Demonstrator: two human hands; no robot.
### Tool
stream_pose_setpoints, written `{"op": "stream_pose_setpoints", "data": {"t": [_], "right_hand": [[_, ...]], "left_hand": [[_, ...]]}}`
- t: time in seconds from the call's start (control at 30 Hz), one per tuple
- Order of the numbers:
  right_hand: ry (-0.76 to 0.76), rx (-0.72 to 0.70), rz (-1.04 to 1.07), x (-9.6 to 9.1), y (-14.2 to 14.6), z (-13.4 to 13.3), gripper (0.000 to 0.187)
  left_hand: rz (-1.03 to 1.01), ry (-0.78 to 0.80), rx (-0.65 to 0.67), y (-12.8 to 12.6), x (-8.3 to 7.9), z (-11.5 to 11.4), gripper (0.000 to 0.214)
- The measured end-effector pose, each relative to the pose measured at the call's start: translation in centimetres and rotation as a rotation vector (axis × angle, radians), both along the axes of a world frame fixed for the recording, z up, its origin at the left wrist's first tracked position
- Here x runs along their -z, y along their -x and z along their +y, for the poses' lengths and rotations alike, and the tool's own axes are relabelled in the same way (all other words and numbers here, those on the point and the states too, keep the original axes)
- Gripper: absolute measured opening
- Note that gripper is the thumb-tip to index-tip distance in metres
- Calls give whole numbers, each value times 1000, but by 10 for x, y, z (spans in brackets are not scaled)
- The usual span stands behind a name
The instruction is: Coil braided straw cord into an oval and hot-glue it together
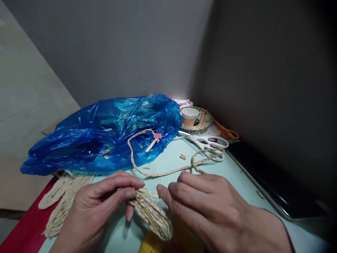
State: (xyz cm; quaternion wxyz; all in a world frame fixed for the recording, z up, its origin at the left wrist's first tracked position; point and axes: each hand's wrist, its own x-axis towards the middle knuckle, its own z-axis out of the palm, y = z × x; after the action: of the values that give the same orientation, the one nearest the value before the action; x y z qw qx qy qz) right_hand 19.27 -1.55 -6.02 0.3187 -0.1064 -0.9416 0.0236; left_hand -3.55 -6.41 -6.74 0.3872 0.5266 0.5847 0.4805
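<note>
A coiled piece of braided straw (152,216), its rows stitched side by side, is pinched by my left hand (105,200) at its upper end between thumb and fingers. My right hand (205,203) is closed just to its right, fingers curled; a pale straw strand (149,192) runs from the piece to its fingertips. The hold itself is mostly hidden behind those fingers. Beyond both hands, a long braided straw cord (163,174) loops over the table, one end held by a pink binder clip (157,136). Its near end passes out of sight behind my right hand.
A crumpled blue plastic bag (105,119) covers the back left. White-handled scissors (207,142), a woven tray (206,121) with a paper cup (189,117), and orange scissors (228,133) lie at back right. A dark flat device (273,179) lines the right; woven straw pieces (65,196) lie left.
</note>
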Motion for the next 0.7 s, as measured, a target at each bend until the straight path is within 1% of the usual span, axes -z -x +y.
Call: {"op": "stream_pose_setpoints", "data": {"t": [0.1, 0.23, 0.4, 0.5, 0.6, 0.7], "right_hand": [[52, 14, 0, 3, 3, -2, 32], [95, 20, -52, 2, 2, -4, 28], [114, 48, -43, -1, -1, -6, 29], [119, 54, -30, 0, 1, -7, 28], [121, 74, -28, 5, 4, -9, 26], [107, 103, -36, 8, 5, -10, 21]], "left_hand": [[39, -14, -66, -5, -3, 1, 16], [49, 2, -127, -9, -5, 0, 12], [126, -12, -110, -6, -3, -1, 9], [156, -19, -105, -6, -2, -1, 9], [165, -21, -136, -8, -2, 0, 8], [140, 20, -181, -12, -4, 2, 7]]}}
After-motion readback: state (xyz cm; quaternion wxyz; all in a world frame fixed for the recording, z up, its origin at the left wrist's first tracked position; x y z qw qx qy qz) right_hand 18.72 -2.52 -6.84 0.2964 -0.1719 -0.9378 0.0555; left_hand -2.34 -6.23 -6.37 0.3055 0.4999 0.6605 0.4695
